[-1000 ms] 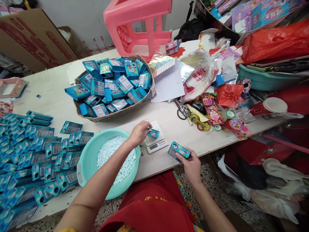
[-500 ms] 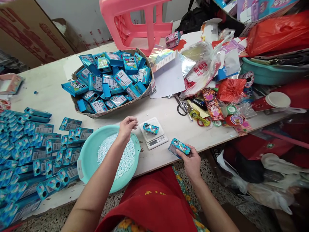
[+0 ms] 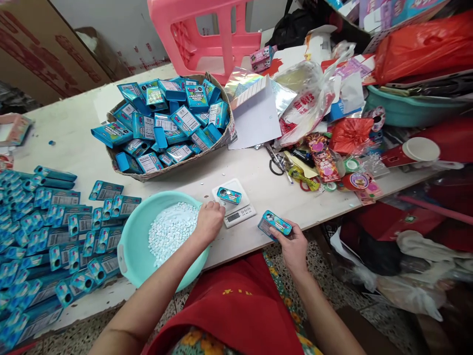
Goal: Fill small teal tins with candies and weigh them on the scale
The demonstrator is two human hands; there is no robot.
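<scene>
My right hand (image 3: 293,241) grips a small blue candy box (image 3: 274,224) just off the table's front edge, its printed side and round opening facing up. Curled and pressed together, the fingers of my left hand (image 3: 210,220) hover between the basin and the scale; what they hold, if anything, is hidden. A white digital scale (image 3: 244,213) bears another blue candy box (image 3: 229,195) lying on its plate. Under my left forearm stands a turquoise basin (image 3: 129,241) with many small pale candies (image 3: 172,229) in it.
A cut-down cardboard box (image 3: 173,170) heaped with blue candy boxes stands behind the basin. Rows of candy boxes (image 3: 66,236) cover the left side. Scissors (image 3: 275,165), wrappers and a plastic bag (image 3: 306,103) clutter the right. A pink stool (image 3: 227,44) is at the back.
My left hand has moved right and down from above the basin's far rim to beside the scale, its fingers more tightly curled. The right hand still holds its box in place.
</scene>
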